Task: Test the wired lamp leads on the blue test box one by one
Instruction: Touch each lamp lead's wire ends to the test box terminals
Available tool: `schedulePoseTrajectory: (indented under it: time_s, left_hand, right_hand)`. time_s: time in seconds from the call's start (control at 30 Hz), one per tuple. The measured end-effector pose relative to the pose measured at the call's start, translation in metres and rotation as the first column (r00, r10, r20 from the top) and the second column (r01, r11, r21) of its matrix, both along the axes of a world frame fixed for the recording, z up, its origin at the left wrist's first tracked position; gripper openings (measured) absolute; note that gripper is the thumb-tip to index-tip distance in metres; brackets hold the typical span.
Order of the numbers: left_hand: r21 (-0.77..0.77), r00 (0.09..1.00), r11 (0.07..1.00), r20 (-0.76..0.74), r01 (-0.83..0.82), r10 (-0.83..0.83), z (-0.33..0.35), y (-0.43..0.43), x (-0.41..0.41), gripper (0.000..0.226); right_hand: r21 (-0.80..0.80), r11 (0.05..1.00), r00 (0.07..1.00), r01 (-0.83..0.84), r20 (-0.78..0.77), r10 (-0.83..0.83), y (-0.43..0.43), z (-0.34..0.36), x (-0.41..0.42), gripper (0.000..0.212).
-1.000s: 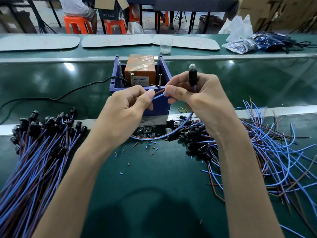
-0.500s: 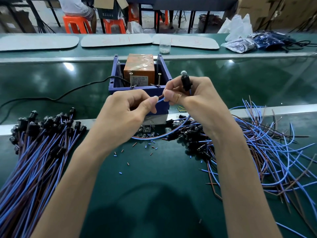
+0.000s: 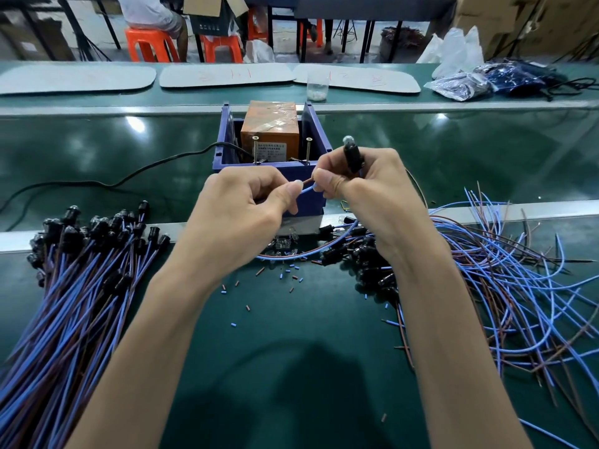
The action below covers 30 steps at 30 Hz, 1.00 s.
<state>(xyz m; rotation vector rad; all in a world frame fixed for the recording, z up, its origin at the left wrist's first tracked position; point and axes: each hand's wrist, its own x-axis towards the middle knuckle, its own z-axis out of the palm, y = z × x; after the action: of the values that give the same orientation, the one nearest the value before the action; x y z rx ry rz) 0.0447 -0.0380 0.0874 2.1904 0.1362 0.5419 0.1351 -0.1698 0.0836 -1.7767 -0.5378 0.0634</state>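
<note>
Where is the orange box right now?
In the head view, the orange box sits inside the blue test box, middle of the picture, just behind two upright screws and beyond the left hand and right hand.

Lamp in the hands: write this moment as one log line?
right hand: holds lamp | left hand: pinches lead wires | blue test box: lead wires not on screws

3 grey rounded boards [image 3: 227, 75] lie in a row on the far green bench [image 3: 194, 96], a clear plastic cup [image 3: 317, 87] standing beside them. Crumpled plastic bags [image 3: 460, 85] sit right; 2 orange stools [image 3: 150, 43] stand behind.
</note>
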Motion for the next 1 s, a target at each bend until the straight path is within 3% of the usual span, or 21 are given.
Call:
schedulePoseTrajectory:
  time_s: [0.1,0.23,0.4,0.53,0.67,0.77,0.83,1.0]
  left_hand:
    - [-0.043,0.997,0.997,0.033,-0.062,0.063,0.002,0.010,-0.003,0.033]
    - [-0.166,0.987,0.979,0.092,-0.118,0.134,0.003,0.025,-0.004,0.032]
    - [-0.314,0.992,0.942,0.003,-0.121,0.129,-0.004,0.020,0.004,0.037]
    - [-0.405,0.993,0.907,-0.021,-0.115,0.117,-0.006,0.022,0.007,0.038]
    - [-0.509,0.992,0.852,-0.058,-0.124,0.110,-0.011,0.021,0.012,0.037]
    - [-0.559,0.991,0.819,-0.103,-0.132,0.089,-0.016,0.019,0.016,0.033]
    - [-0.597,0.992,0.793,-0.103,-0.124,0.078,-0.017,0.019,0.018,0.034]
    - [-0.630,0.995,0.771,-0.072,-0.098,0.067,-0.021,0.019,0.022,0.039]
  right_hand:
    - [0.005,0.992,0.992,0.124,-0.002,-0.124,-0.010,0.003,0.004,0.028]
    - [0.044,0.998,0.994,-0.045,-0.100,0.050,-0.019,0.011,0.000,0.017]
    - [-0.163,0.983,0.990,-0.080,-0.124,0.060,0.004,0.002,-0.009,0.028]
    - [-0.093,0.996,0.994,0.011,-0.111,-0.021,0.001,-0.002,-0.004,0.012]
    - [-0.040,0.990,0.991,0.132,-0.018,-0.132,-0.009,0.001,0.006,0.020]
    - [0.121,0.988,0.982,0.096,-0.176,-0.073,-0.015,0.005,0.006,0.037]
    - [0.132,0.987,0.970,0.089,-0.238,-0.056,-0.017,0.006,0.005,0.041]
    - [-0.022,0.983,0.980,0.181,-0.077,-0.182,-0.015,-0.004,0.008,0.026]
